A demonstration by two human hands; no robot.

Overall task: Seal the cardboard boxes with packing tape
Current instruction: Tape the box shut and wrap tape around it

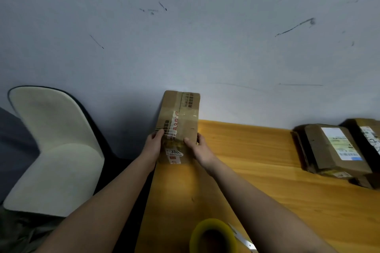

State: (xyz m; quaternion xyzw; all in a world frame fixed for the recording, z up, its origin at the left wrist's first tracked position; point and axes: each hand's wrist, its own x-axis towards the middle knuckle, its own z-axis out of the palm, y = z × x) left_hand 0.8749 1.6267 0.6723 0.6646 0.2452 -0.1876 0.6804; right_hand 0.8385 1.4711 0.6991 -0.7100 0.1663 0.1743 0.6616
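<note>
both hands, left (153,141) and right (199,148), grip clamped on oblong taped cardboard box (181,113), smooth wooden table (257,170).

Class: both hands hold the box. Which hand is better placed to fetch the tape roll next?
Probably the right hand: the yellowish packing tape roll lies beside its forearm, while the left hand steadies the brown cardboard box.

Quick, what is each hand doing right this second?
Left hand: holds the left side of the cardboard box, fingers curled onto it.
Right hand: holds the right side of the same box, thumb on top.
</note>
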